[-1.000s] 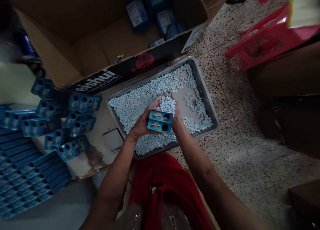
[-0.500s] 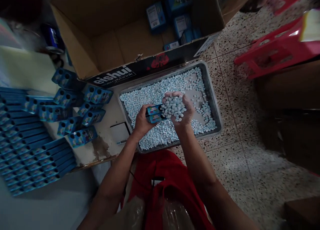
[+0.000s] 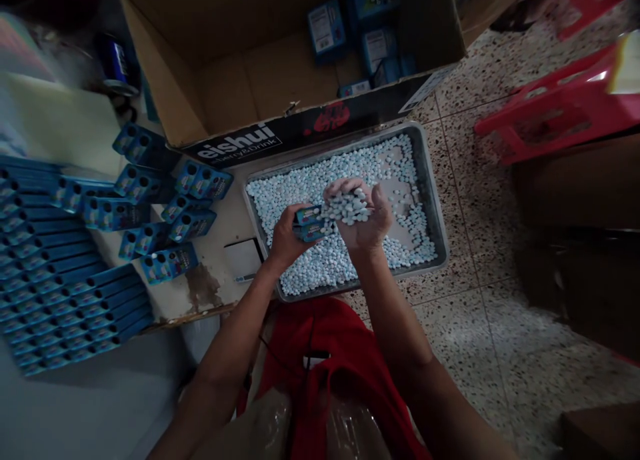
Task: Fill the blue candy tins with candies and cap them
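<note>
My left hand (image 3: 284, 243) is closed around two small blue boxes (image 3: 310, 231) laid side by side, their ends turned toward my other palm. My right hand (image 3: 371, 233) is cupped palm up, full of small round pale blue and white candies (image 3: 349, 208), and tilts against the boxes' open ends. Some candies lie at the edge between palm and boxes; whether any have gone inside is hidden. Both hands are above a shallow grey tray (image 3: 441, 227), which is spread with loose candies (image 3: 320, 267) and shows bare bottom toward its right side.
Behind the tray stands a large open carton (image 3: 225, 107) with several blue packs (image 3: 327, 30) in it. Rows of blue boxes (image 3: 65, 267) are stacked at left, with loose boxes (image 3: 170, 263) beside them. A pink plastic stool (image 3: 555, 107) stands at right on the speckled floor.
My right hand has tipped further toward the boxes, and its heap of candies is smaller and flatter. My left hand still grips the boxes, now tilted slightly. The whole view has shifted a little.
</note>
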A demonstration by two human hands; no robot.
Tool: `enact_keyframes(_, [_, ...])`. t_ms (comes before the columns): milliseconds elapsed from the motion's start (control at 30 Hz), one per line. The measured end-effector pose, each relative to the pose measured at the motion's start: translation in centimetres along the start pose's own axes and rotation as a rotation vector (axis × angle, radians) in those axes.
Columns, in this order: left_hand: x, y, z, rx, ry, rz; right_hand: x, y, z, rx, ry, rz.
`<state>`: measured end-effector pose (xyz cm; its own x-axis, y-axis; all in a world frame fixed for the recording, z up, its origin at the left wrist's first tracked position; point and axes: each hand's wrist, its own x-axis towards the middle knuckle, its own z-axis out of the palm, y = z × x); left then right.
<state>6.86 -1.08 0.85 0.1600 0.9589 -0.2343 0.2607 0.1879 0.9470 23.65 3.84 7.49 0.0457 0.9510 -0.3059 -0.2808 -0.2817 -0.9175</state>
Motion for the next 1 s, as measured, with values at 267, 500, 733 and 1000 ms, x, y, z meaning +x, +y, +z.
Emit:
enact_keyframes(267, [-0.2,-0.5,0.2,0.02,0.036,0.021,-0.1,0.8,-0.2,-0.02,-0.074,-0.055])
enact_keyframes(500, [0.5,-1.0,0.5,0.053,0.067,0.016,0.0,1.5,0.5,-0.028,0.001,-0.02])
enact_keyframes(733, [0.1,-1.4,0.6,0.017,0.121,0.014,-2.4,2.5,0.2,-0.243,-0.105,-0.058])
enact_keyframes(1000, [-7.0,-5.3,3.2,-0.001,0.515,-0.148,-9.9,6.8,-11.3,-1.377,0.108,-0.008])
